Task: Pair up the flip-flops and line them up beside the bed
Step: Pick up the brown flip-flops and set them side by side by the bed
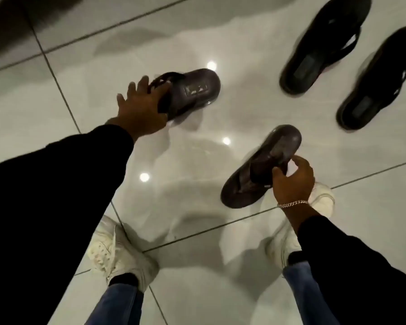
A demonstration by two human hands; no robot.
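Note:
Two brown flip-flops are in my hands over the glossy white tile floor. My left hand (141,106) grips the strap end of one brown flip-flop (192,90), whose heel points right. My right hand (293,179) is closed on the side of the second brown flip-flop (260,167), which tilts with its heel up and away from me. Two black flip-flops lie side by side on the floor at the upper right, one (324,45) further away and one (380,78) nearer the right edge.
My feet in white sneakers stand on the tiles, the left foot (120,254) at lower centre and the right foot (288,240) partly behind my right arm. A dark shape (5,26) fills the upper left corner. Ceiling lights reflect off the floor.

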